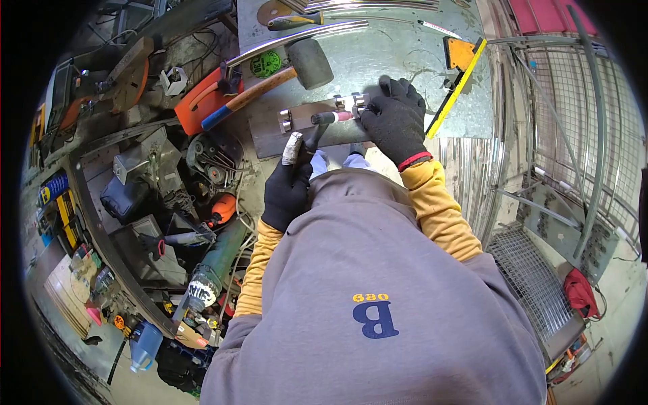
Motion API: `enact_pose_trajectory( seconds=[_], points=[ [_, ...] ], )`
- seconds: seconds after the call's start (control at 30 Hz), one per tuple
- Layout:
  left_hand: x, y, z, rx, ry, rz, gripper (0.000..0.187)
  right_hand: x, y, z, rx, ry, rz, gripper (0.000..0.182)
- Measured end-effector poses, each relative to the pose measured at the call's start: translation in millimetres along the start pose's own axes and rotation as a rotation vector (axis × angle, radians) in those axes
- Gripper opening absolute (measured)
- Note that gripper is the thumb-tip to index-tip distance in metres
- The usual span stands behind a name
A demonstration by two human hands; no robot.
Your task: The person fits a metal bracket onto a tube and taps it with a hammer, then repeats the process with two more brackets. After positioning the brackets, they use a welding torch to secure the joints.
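Observation:
My left hand (287,192), in a black glove with a white-wrapped finger, is closed around the dark handle of a TIG welding torch (325,118). The torch's pink and white nozzle points right, towards my right hand (397,120). That hand, also black-gloved, has its fingers curled at the right end of a flat metal bar (307,116). Its thumb is by the nozzle tip, and whatever it pinches is hidden. Small shiny metal fittings (285,121) sit at the bar's left end, with more beside my right fingers. Beneath lies the metal worktable (378,50).
Beyond the bar lie a rubber mallet (310,64), a screwdriver (295,22), a green disc (266,64) and long metal rods. A yellow level (455,88) and an orange magnet square (460,52) are at right. Left stands a cluttered shelf with a gas cylinder (214,270).

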State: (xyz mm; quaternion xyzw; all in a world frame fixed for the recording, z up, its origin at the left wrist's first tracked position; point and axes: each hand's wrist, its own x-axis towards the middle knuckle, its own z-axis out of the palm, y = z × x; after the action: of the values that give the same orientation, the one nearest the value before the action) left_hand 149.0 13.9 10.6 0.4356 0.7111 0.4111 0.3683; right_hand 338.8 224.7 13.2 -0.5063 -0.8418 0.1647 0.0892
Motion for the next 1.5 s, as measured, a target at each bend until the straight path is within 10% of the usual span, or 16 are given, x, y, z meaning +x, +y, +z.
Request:
enact_pose_trajectory(
  seconds=[1.37, 1.43, 1.5],
  points=[
    [17.5, 26.0, -14.2, -0.078, -0.054, -0.138, 0.071, 0.3, 2.8, 0.7, 0.014, -0.005, -0.005, 0.036],
    [39.0, 37.1, -16.3, 0.245, 0.131, 0.287, 0.068, 2.0, -0.6, -1.3, 0.001, -0.034, 0.018, 0.037],
    [50.0, 48.1, -22.9, 0.152, 0.051, 0.163, 0.065, 2.8, -2.8, -4.6, 0.013, -0.045, 0.023, 0.037]
  ],
)
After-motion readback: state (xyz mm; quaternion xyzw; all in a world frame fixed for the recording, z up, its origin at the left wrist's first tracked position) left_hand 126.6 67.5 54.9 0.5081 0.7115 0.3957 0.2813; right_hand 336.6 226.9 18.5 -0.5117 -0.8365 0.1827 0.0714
